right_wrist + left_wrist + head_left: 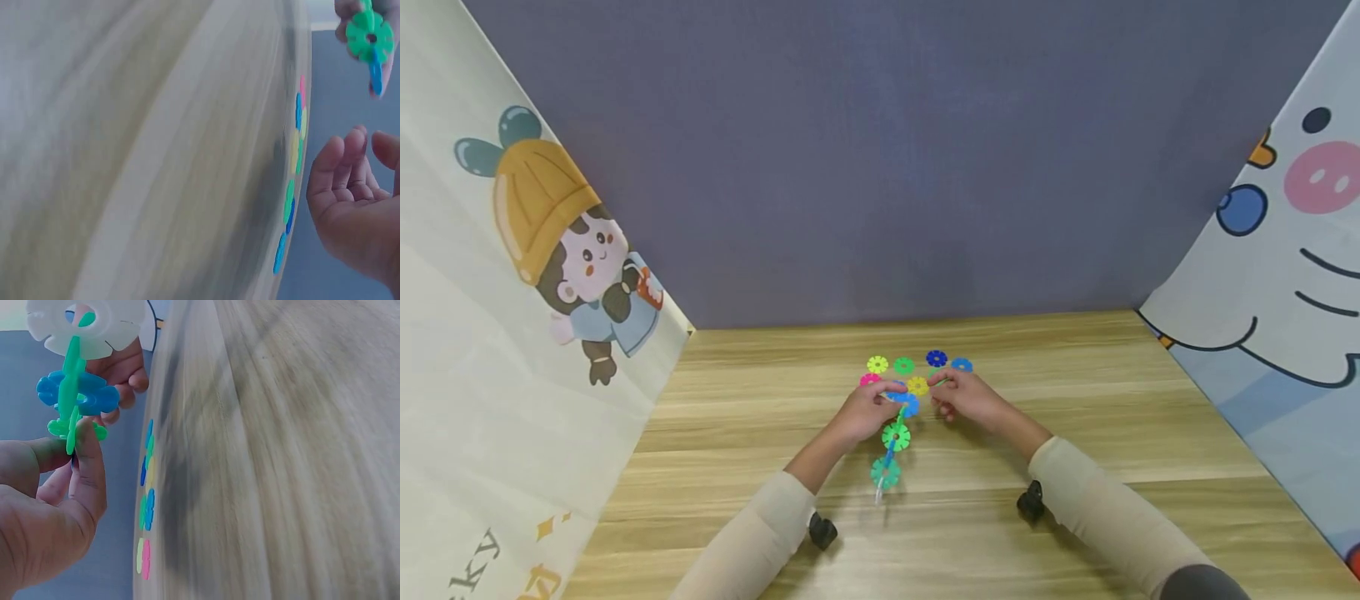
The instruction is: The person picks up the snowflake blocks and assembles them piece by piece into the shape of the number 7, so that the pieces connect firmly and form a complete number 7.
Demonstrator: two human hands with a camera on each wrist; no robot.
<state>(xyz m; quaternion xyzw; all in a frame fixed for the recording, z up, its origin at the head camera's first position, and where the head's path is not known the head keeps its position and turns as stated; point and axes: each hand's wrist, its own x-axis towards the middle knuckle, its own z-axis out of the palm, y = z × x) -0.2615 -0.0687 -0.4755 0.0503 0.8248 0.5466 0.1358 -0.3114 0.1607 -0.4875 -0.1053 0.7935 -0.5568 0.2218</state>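
My left hand (871, 411) pinches one end of a chain of slotted plastic flower discs (70, 387) between thumb and fingers. Green, blue and teal pieces make up the chain, with a white disc (112, 328) at its far end. In the head view it runs from the fingertips toward me, past a green disc (896, 437) and a teal disc (885, 473). To the right, my right hand (972, 397) hovers above the table beside a yellow disc (917, 386). Its fingers are loosely bent, thumb apart, and hold nothing in the right wrist view.
Loose discs lie flat beyond the hands on the wooden table (737, 433): lime (877, 364), green (904, 365), dark blue (936, 358), light blue (962, 365) and pink (870, 380) among them. A grey panel (895, 167) stands at the back, with printed panels at both sides.
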